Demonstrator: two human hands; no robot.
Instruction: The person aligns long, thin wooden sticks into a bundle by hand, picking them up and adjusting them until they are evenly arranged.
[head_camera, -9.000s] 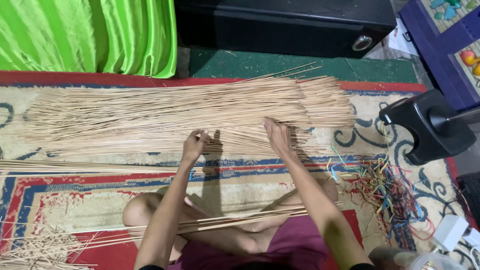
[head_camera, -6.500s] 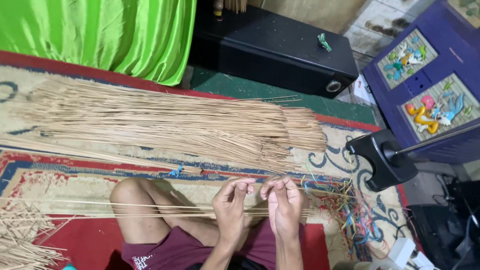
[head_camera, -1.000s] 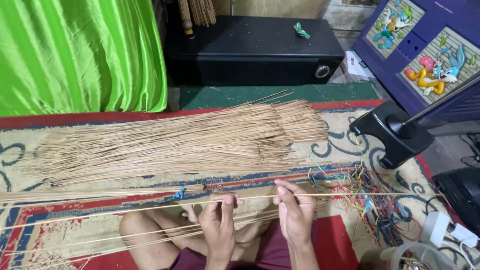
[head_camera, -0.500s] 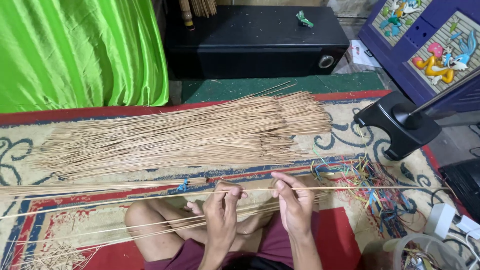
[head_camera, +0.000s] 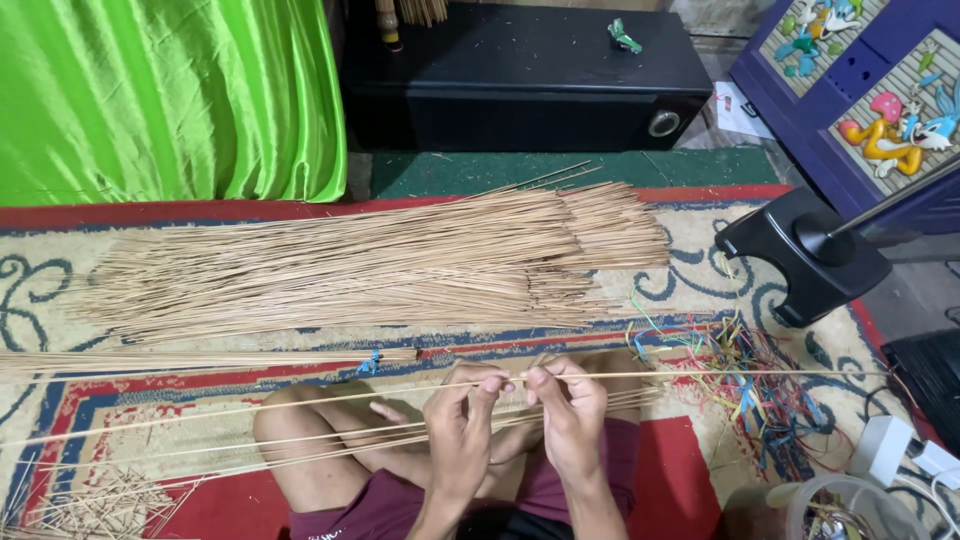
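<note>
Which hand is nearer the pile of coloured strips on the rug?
Right. The right hand pinches the thin stick closer to the coloured strips; the left hand sits farther away on its other side.

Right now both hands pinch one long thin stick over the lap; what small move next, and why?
Probably slide the right hand rightward along the stick: both hands, left hand included, pinch it close together mid-length, leaving its long ends unsupported.

Both hands' grip (head_camera: 520, 385) pinching thin stick (head_camera: 700, 376), stick pile (head_camera: 380, 265) beyond
</note>
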